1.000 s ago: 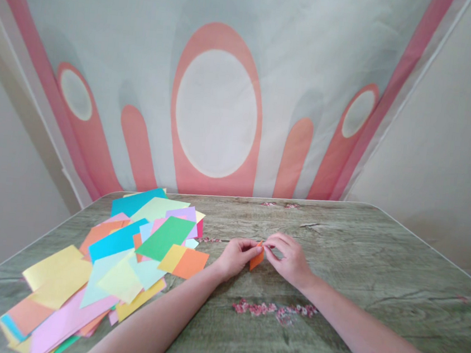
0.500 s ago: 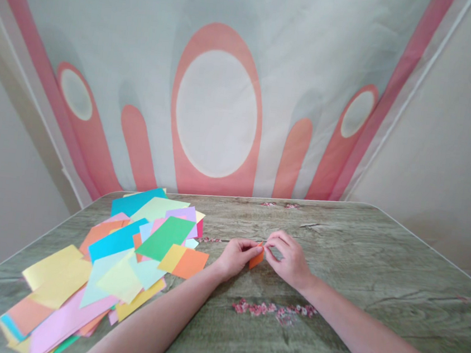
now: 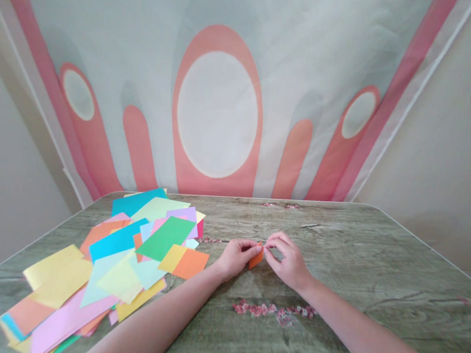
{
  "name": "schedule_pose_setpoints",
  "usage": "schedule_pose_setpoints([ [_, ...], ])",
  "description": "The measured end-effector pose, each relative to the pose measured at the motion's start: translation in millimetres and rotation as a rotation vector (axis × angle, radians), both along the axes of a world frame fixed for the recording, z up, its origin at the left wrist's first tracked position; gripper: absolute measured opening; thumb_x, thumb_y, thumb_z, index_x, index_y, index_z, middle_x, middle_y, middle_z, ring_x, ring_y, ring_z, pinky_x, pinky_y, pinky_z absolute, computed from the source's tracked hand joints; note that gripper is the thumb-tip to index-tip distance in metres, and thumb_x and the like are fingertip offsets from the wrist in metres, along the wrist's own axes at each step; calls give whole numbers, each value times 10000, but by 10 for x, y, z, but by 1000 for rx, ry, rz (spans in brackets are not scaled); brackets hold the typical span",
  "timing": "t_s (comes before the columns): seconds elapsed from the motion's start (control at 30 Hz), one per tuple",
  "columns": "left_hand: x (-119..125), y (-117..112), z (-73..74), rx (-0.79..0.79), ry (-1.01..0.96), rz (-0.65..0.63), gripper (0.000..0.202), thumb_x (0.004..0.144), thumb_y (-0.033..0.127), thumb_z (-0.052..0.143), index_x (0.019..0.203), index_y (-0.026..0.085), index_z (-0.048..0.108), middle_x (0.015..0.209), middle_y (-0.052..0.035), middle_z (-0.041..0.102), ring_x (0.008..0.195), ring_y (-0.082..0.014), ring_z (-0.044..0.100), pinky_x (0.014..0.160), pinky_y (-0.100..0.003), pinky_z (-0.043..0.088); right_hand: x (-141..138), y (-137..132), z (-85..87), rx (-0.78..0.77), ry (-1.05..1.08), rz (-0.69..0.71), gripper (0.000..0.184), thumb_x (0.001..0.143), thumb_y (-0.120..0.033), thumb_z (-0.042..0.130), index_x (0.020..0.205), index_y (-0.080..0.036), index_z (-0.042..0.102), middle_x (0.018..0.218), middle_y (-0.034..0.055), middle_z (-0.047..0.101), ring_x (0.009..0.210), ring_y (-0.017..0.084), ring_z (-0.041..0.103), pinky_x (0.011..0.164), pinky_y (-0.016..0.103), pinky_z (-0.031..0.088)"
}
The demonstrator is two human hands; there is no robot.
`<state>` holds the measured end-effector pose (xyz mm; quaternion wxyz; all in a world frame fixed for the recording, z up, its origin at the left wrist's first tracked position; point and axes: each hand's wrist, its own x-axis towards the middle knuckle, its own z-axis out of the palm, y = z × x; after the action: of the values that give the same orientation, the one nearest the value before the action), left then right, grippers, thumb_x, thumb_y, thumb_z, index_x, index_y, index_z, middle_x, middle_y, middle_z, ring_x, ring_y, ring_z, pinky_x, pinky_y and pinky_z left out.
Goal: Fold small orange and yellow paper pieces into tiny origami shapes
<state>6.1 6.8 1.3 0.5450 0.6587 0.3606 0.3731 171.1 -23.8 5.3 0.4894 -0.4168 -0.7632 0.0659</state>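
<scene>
A small piece of orange paper [image 3: 256, 259] is pinched between the thumb and fingers of my left hand [image 3: 237, 257], just above the middle of the table. It looks folded and hangs below the thumb. My right hand [image 3: 287, 262] is close beside it, thumb and index finger pressed together at the paper's upper right edge. Whether those fingertips grip the paper's edge or something tiny is too small to tell. The other right fingers are curled loosely above.
A spread-out heap of coloured paper sheets [image 3: 165, 239] lies on the left side of the wood-patterned table [image 3: 361, 257]. Pink flower prints mark the tabletop. Behind the far edge hangs a grey and pink patterned cloth [image 3: 217, 113].
The right fingertips have shifted very slightly against the orange paper's edge. The left hand keeps its hold, and the paper heap stays as it was.
</scene>
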Motion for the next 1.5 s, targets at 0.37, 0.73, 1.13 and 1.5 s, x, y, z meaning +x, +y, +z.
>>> schedule_pose_setpoints([
  [0.37,-1,4,-37,-65,-66,23,393,711,461,609,876,113,687,754,-32,657,660,-135,522,628,-224,387,8,17,-32,17,15,17,95,776,-142,526,808,-203,591,829,50,545,802,175,547,738,315,466],
  [0.73,8,-24,58,-124,-67,79,475,629,537,643,816,104,701,648,-29,626,596,-122,485,550,-215,351,8,32,-62,55,0,-5,105,773,-156,542,816,-220,613,819,47,553,777,173,555,719,314,480],
  [1.13,-8,-6,21,-175,-149,29,426,662,481,654,812,82,670,629,-16,579,553,-79,431,525,-195,308,-54,2,-45,44,73,-16,82,759,-134,534,767,-206,572,827,47,535,794,176,542,718,315,469],
  [1.5,2,-10,35,-223,-193,62,437,603,502,691,722,86,630,534,15,502,456,-43,379,453,-185,254,-73,-28,-46,-39,124,35,80,777,-139,519,802,-203,561,849,52,521,757,165,525,676,302,469],
])
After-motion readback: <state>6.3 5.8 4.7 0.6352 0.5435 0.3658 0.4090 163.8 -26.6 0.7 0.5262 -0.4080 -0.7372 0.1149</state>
